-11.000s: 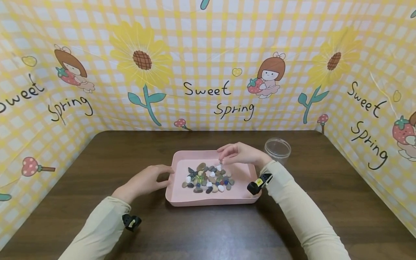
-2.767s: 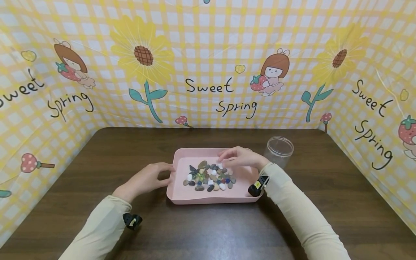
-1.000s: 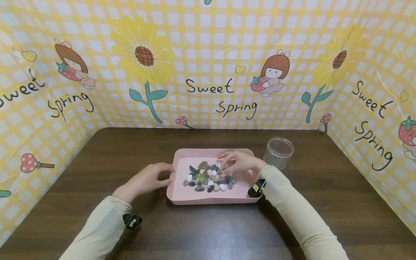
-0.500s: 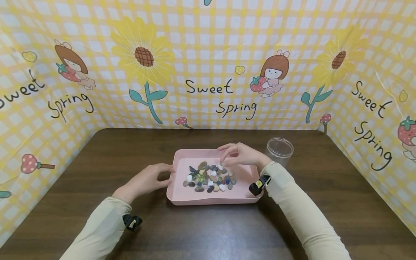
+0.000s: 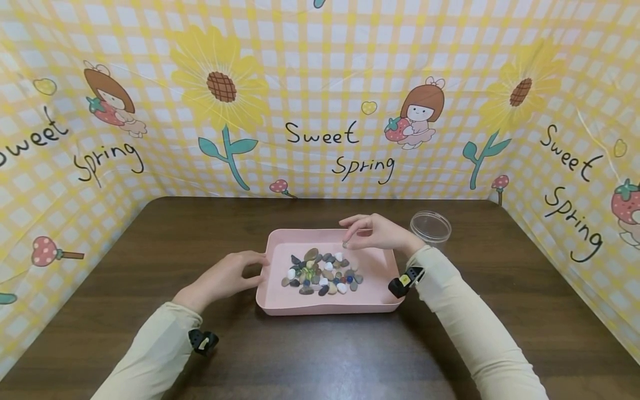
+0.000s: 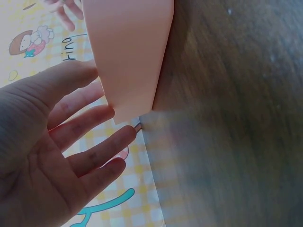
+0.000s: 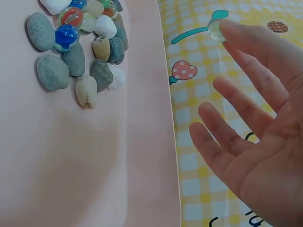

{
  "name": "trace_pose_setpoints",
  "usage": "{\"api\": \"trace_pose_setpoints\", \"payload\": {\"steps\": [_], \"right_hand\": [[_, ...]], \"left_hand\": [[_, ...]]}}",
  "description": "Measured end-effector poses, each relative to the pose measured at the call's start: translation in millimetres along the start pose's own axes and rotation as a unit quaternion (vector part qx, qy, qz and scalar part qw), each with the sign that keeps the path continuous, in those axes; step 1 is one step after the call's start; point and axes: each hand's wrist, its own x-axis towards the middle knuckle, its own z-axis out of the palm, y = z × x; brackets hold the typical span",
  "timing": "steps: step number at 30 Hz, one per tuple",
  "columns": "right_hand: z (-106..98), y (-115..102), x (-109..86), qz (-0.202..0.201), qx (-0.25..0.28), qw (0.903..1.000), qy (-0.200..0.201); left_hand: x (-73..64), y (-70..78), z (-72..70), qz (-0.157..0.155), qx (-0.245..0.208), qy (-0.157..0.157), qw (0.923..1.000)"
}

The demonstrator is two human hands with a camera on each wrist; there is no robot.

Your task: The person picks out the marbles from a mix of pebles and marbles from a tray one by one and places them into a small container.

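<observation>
My right hand is raised over the back right part of the pink tray, pinching a clear glass marble between thumb and index finger. Its other fingers are spread, as the right wrist view shows. My left hand rests at the tray's left side, with thumb and fingertips touching the rim and the fingers fairly straight. In the tray lies a loose cluster of grey, white and tan pebbles mixed with glass marbles, among them a blue marble and a red-and-white marble.
A clear round jar without a lid stands right of the tray, partly behind my right wrist. The brown wooden table carries everything. Yellow checked cloth walls in the back and both sides.
A second ago my right hand was down among the pebbles. It has risen and moved slightly right, with the clear marble pinched in its fingertips. My left hand has stayed at the rim.
</observation>
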Motion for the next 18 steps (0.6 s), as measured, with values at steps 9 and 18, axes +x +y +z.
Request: {"api": "trace_pose_setpoints", "payload": {"steps": [9,18], "right_hand": [[-5.4,1.3,-4.6,0.002,-0.001,0.9999,0.011],[-14.3,2.7,-13.2,0.008,0.002,0.9995,0.030]], "left_hand": [[0.0,0.6,-0.2,-0.001,-0.002,-0.001,1.0000],[0.0,2.1,-1.5,-0.003,-0.003,-0.003,1.0000]]}}
